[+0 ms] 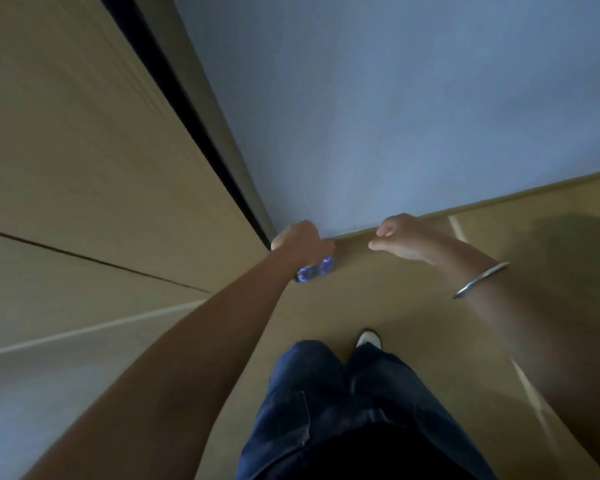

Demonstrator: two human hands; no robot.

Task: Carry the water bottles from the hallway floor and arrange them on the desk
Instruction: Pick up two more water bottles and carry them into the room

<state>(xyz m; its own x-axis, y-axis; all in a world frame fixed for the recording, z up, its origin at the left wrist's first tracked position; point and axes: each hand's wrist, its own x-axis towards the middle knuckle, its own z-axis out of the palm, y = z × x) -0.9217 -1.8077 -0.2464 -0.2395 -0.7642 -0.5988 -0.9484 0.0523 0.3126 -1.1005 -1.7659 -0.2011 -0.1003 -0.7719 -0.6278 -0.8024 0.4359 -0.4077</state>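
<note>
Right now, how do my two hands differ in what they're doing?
The left hand is closed around water bottles, whose clear bluish bottoms show below it; the right hand holds nothing that can be seen, its fingers loosely curled. The right wrist wears a metal bangle, while the left wrist is bare. Both hands are stretched forward at about the same height, above the tan floor.

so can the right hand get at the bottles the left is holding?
Probably yes: the right hand hangs empty beside the left hand, nothing between them, though the left covers most of the bottles.
</note>
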